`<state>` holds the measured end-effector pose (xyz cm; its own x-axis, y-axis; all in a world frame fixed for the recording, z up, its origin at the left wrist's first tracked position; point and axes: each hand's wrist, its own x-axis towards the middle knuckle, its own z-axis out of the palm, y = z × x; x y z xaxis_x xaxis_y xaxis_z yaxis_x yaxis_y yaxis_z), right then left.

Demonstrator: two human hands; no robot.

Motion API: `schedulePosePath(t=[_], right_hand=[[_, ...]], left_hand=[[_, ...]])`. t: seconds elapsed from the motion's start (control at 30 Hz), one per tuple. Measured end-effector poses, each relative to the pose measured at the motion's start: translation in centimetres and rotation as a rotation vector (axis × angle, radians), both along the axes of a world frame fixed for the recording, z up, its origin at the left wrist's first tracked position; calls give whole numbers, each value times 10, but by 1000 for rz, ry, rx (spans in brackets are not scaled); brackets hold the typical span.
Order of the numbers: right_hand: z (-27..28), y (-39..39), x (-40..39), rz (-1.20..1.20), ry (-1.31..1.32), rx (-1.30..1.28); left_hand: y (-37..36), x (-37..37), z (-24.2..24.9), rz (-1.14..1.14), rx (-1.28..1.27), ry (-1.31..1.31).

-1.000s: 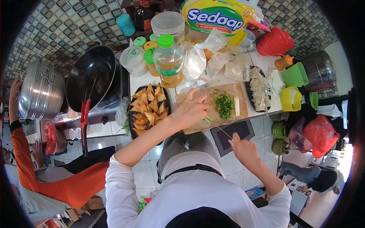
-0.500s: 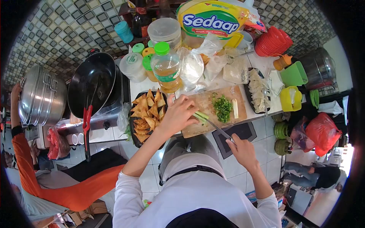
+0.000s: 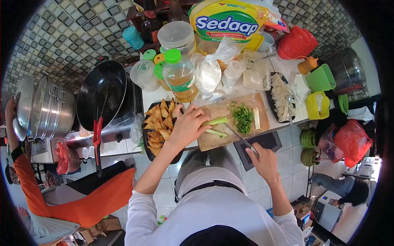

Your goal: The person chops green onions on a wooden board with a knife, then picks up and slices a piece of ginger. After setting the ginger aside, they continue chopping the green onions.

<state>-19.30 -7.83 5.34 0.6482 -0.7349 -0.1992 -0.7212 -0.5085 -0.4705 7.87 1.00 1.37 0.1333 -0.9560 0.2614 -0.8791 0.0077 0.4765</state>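
My left hand (image 3: 189,126) grips a pale green stalk (image 3: 216,121) over the left part of a wooden cutting board (image 3: 213,142). A second stalk piece (image 3: 215,133) lies just below it. My right hand (image 3: 262,159) is closed round the handle of a knife (image 3: 242,140), whose blade reaches to the stalk's right end. Chopped greens (image 3: 242,119) form a pile in the middle of the board, with a white stalk piece (image 3: 256,118) to their right.
Fried triangles (image 3: 158,125) fill a black tray beside my left hand. An oil bottle (image 3: 179,80) stands behind the board. Right of it is a tray of pale wrappers (image 3: 281,98). At the left, an orange-sleeved person (image 3: 94,201) holds a steamer lid (image 3: 24,107) near a wok (image 3: 101,92).
The stalk has separated from the piece below it and now points right. The knife and my right hand have shifted slightly. The person at the left has moved the steamer lid off the pot.
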Motion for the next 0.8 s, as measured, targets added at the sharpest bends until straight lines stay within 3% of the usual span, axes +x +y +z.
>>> schedulePosePath(t=[0.53, 0.6, 0.73, 0.8], right_hand=[[-3, 14, 0, -109, -103, 67], [-3, 16, 1, -118, -113, 71], [0, 20, 3, -154, -153, 110], [-6, 22, 1, -162, -196, 113]], left_hand=[[8, 5, 5, 251, -9, -190], [10, 0, 8, 272, -100, -175], [12, -22, 11, 173, -139, -93], [11, -34, -3, -18, -125, -104]])
